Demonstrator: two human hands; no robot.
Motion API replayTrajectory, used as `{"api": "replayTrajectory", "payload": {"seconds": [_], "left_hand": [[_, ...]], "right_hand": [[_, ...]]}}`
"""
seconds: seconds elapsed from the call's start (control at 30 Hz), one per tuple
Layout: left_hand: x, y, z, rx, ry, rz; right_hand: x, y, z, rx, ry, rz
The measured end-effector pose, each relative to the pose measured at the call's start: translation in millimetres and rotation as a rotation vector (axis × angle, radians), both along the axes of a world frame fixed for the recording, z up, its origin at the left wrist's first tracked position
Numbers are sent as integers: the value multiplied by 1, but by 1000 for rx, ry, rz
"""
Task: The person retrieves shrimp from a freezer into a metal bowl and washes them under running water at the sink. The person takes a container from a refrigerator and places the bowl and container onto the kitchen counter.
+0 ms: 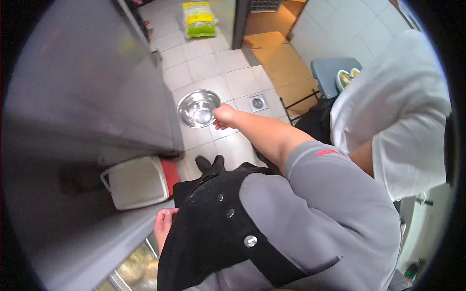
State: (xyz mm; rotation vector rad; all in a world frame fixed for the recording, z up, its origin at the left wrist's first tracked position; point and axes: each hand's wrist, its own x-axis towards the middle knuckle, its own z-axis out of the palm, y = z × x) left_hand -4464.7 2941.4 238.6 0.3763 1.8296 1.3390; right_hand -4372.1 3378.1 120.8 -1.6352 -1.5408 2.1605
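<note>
My right hand is closed on the rim of a shiny metal mixing bowl, with the arm stretched forward over the tiled floor. The bowl tilts toward me, and nothing shows inside it. Low at my left side, my left hand is beside my black apron, its fingers loosely bent and slightly apart. I see nothing in it, though the apron hides part of it.
Tall dark cabinet-like panels rise on the left. Below them is a cooler box with a whitish lid. A person in a white shirt stands close on my right, near a grey stool with bowls. A yellow-green bag lies ahead.
</note>
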Motion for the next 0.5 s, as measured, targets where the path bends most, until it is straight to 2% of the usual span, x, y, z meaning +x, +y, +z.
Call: {"api": "replayTrajectory", "payload": {"seconds": [0.1,0.13,0.2,0.23,0.27,0.33,0.37,0.4,0.5], "left_hand": [[-24,75,24,-16,-56,-60],[-60,67,-22,15,-32,-170],[-90,104,-40,91,-155,-144],[-127,103,-87,156,-245,-132],[-153,116,-98,144,-246,-207],[-186,152,-107,190,-331,-250],[-149,207,-44,166,-323,-252],[-164,225,-55,139,-289,-266],[-161,302,-34,47,-192,-352]], "right_hand": [[13,59,5,-10,-8,-77],[6,52,-19,11,-38,-120],[24,74,-22,27,-80,-181],[15,64,-60,29,-89,-203],[23,69,-71,19,-137,-243],[42,67,-47,9,-195,-400],[93,106,7,-26,-173,-495],[102,112,0,-22,-123,-567],[161,142,26,12,-23,-809]]}}
